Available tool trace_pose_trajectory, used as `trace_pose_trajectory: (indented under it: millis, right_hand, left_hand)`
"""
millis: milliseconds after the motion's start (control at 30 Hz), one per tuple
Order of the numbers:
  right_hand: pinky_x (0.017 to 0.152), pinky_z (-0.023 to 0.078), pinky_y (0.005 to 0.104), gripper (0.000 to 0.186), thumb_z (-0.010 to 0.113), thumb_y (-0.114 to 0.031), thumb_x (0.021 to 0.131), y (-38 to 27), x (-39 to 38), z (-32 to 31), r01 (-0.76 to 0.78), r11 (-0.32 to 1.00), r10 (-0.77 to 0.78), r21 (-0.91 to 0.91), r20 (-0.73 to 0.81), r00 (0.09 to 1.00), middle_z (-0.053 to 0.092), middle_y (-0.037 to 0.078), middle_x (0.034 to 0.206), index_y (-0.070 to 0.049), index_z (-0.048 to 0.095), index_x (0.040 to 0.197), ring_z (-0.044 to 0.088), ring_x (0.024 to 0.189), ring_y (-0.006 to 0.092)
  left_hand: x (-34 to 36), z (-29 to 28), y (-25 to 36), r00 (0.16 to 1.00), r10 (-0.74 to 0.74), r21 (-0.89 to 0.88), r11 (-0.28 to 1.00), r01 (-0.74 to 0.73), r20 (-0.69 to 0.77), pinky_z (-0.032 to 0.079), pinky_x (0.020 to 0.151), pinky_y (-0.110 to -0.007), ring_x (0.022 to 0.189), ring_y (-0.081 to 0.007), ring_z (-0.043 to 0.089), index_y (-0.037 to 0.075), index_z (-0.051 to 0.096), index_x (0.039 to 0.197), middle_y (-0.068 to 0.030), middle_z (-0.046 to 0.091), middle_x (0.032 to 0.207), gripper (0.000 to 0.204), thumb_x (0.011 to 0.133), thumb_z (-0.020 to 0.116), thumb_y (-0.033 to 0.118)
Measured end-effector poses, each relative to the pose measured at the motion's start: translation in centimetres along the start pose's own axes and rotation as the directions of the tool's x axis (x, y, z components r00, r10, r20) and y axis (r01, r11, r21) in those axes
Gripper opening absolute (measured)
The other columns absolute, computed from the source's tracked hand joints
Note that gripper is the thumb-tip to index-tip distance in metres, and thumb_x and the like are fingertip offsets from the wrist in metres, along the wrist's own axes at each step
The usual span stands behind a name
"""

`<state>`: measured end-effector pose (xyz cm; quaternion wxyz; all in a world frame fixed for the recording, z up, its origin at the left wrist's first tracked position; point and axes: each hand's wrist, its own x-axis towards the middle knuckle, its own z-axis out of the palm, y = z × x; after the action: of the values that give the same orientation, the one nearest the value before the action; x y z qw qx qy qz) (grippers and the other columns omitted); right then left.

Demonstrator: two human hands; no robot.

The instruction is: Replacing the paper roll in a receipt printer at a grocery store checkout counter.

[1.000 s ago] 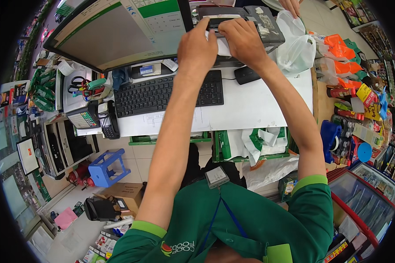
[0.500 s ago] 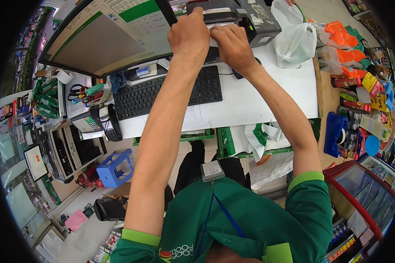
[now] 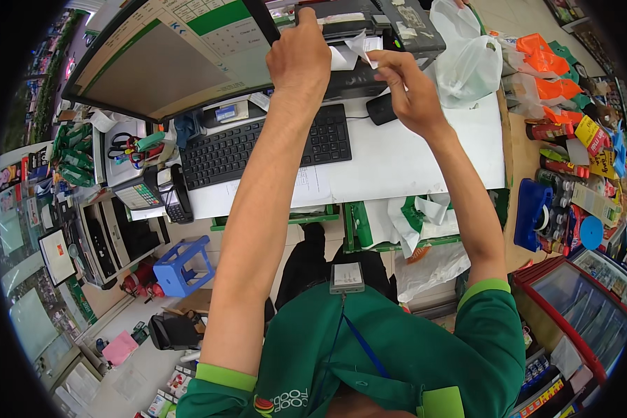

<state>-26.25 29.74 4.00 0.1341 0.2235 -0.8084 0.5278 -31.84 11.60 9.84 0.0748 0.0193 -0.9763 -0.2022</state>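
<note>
Hands (image 3: 355, 66) pinch white receipt (image 3: 355, 47) at grey printer (image 3: 376, 31).

Large tilted monitor (image 3: 167, 59) with green-and-white screen at upper left, orange packets (image 3: 540, 59) at right counter edge

- Both arms stretch up and forward from green short sleeves, elbows nearly straight.
- Left hand (image 3: 299, 59) sits knuckles up, fingers curled down and closed, wrist straight.
- Right hand (image 3: 407, 90) hangs just beside the left hand, to its right and slightly nearer the body, thumb and forefinger pinched together, wrist bent slightly inward.
</note>
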Motion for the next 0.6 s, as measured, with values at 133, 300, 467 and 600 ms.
trace_pose_trajectory:
  millis: [133,300,467,600]
  right_hand:
    - [0.086,0.054,0.0284,0.013,0.047,-0.001,0.100,0.5,-0.3,0.0,-0.068,0.997,0.069,0.048,-0.012,0.998,0.065,0.011,0.115,0.000,0.051,0.112,0.065,0.092,0.0155]
    - [0.084,0.052,0.0283,0.011,0.054,-0.002,0.097,0.9,0.0,0.8,-0.110,0.966,0.142,0.235,-0.123,0.982,0.063,0.010,0.106,0.000,0.050,0.108,0.063,0.096,0.0152]
    - [0.074,0.055,0.0288,0.030,0.074,-0.013,0.086,0.4,0.5,2.8,-0.184,0.983,0.184,0.019,-0.194,0.964,0.059,0.006,0.098,-0.001,0.053,0.104,0.060,0.091,0.0139]
    - [0.062,0.052,0.0285,0.028,0.076,-0.009,0.082,0.4,1.3,4.4,-0.112,0.975,0.049,-0.194,-0.303,0.952,0.056,0.010,0.092,0.000,0.058,0.102,0.058,0.078,0.0199]
  left_hand:
    - [0.0,0.2,-0.1,1.000,0.002,-0.014,1.000,-0.002,0.003,0.050,0.078,-0.051,0.090,-0.0411,0.066,0.014,0.057,0.107,-0.0161,0.070,0.090,0.017,0.098,0.053,0.028]
    - [0.1,0.4,-0.6,0.987,0.121,0.043,0.991,-0.126,0.109,0.051,0.081,-0.049,0.093,-0.0392,0.066,0.015,0.064,0.106,-0.0158,0.069,0.097,0.020,0.096,0.056,0.030]
    - [0.3,0.5,-0.4,0.968,0.136,0.127,0.978,-0.165,0.211,0.053,0.083,-0.047,0.096,-0.0366,0.067,0.014,0.069,0.106,-0.0152,0.070,0.102,0.021,0.094,0.056,0.025]
    - [0.5,0.0,0.0,0.987,0.130,0.098,0.985,-0.139,0.091,0.054,0.082,-0.047,0.097,-0.0357,0.068,0.012,0.071,0.104,-0.0158,0.071,0.097,0.021,0.093,0.053,0.017]
